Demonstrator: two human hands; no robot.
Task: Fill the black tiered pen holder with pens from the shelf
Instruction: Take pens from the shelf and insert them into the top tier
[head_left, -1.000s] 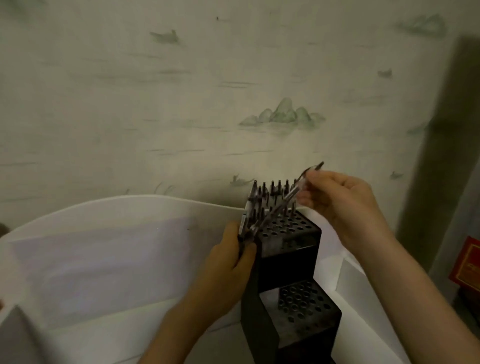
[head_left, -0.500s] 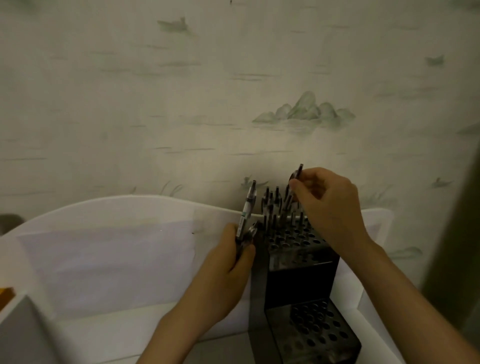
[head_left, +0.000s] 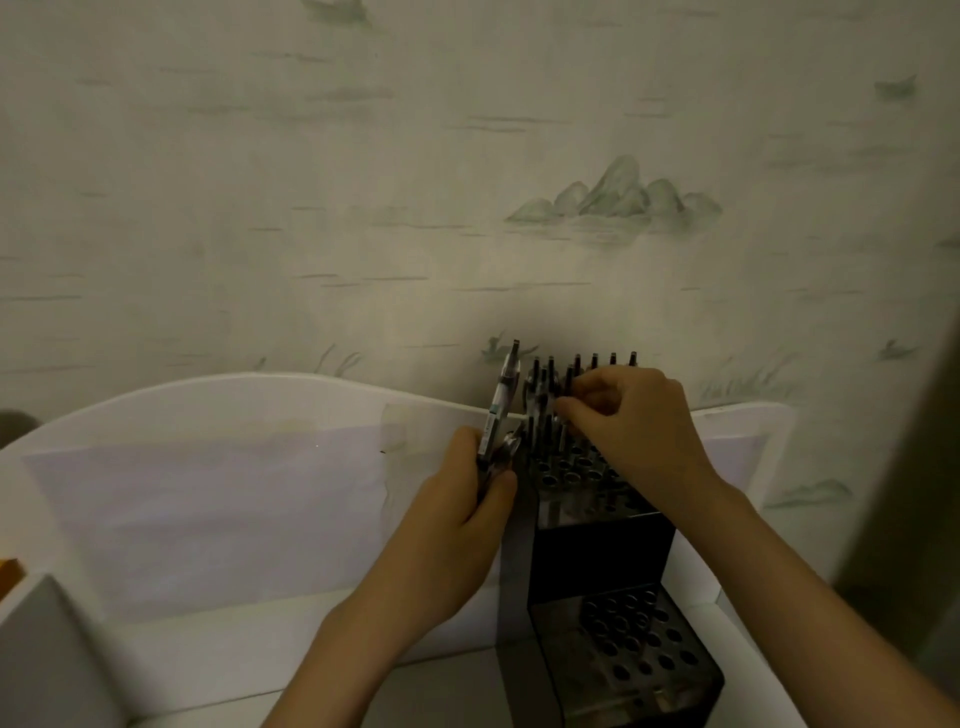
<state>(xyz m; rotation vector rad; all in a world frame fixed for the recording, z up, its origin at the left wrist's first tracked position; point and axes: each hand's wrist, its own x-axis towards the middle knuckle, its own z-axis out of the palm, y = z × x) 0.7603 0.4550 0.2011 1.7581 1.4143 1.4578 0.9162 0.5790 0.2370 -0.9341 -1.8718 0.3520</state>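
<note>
The black tiered pen holder (head_left: 597, 551) stands on the white shelf, right of centre. Several dark pens (head_left: 595, 362) stand in its top tier's back rows; the lower tier (head_left: 631, 642) shows only open holes. My left hand (head_left: 457, 530) grips a small bunch of pens (head_left: 501, 410) just left of the holder, their ends pointing up. My right hand (head_left: 631, 431) hovers over the top tier, fingers curled and pinching a pen low among the standing ones; the pen itself is mostly hidden by the fingers.
The white shelf back panel (head_left: 234, 467) curves behind the holder, with a pale sheet taped to it. A wall with painted hills rises beyond. An orange object (head_left: 9, 571) peeks in at the far left. A grey divider (head_left: 47, 654) stands at the lower left.
My right hand has lowered from above the pens down onto the top tier, taking its pen down among the others. The left hand has kept its bunch beside the holder.
</note>
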